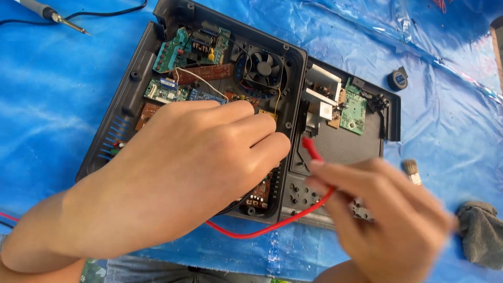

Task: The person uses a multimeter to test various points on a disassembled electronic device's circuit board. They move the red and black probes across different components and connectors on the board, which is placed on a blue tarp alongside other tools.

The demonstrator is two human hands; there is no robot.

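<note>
Everything's laid out on a crinkly blue plastic tarp (63,105), bright light, can't see any of the room past it. An opened black device case (136,78) sits in the middle with green and brown circuit boards (173,52) and a small cooling fan (263,68) showing.

Right hand (387,220) pinches a red test probe (313,149) between thumb and fingers. The probe's long axis runs diagonal, tip pointing up-left over the case's lower half, and its red lead (262,230) loops off down-left.

Left hand (209,157) is curled over the boards, fingers bunched tight, and I can't tell what they're gripping.

Also around: soldering iron (47,13) top left, tape roll (398,79), small brush (411,170), grey rag (479,238).
</note>
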